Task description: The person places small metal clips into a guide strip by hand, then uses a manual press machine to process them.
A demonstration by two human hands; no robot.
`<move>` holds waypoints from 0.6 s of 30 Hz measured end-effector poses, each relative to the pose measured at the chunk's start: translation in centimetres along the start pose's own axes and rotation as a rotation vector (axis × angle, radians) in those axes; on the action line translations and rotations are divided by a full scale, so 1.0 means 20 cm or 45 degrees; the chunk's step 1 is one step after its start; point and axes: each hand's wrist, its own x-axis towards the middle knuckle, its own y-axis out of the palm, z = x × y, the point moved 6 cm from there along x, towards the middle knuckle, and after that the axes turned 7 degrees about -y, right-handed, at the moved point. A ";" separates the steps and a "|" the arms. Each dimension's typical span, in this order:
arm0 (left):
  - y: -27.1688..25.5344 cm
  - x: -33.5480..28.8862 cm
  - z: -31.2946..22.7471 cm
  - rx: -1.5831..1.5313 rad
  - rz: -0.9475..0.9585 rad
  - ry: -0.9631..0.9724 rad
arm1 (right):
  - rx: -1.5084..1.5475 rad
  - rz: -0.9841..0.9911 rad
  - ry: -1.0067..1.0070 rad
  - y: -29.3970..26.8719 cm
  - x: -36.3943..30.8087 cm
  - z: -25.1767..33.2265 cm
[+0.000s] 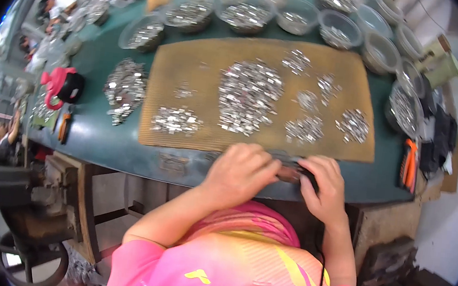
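At the near edge of the green table, my left hand (241, 171) is closed, its fingers curled down beside a brown corrugated mat. A small dark reddish-brown object (289, 174), blurred, lies between my hands, and its kind is unclear. My right hand (322, 185) is curled round the dark right end of it. The left thumb and fingertips meet its other end. Just beyond my hands, the mat (192, 72) carries a large heap of small shiny metal pieces (249, 96), with several smaller piles around it, such as one pile (304, 128) near my right hand.
Clear plastic bowls (246, 16) of metal pieces line the table's far side and right. Another metal heap (125, 88) lies left of the mat. Orange-handled tools (408, 164) rest at the right edge. A pink-and-black object (62, 86) stands left. Other people (59, 5) sit farther left.
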 end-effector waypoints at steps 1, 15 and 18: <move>0.01 0.00 0.00 -0.021 -0.009 0.028 | -0.015 0.052 0.025 -0.01 0.00 0.02; -0.33 -0.60 0.31 -0.465 -0.780 -0.402 | -0.223 0.162 -0.121 0.04 0.01 0.03; -0.36 -0.75 0.44 -0.652 -0.822 -0.799 | -0.263 0.176 -0.134 0.06 0.01 0.04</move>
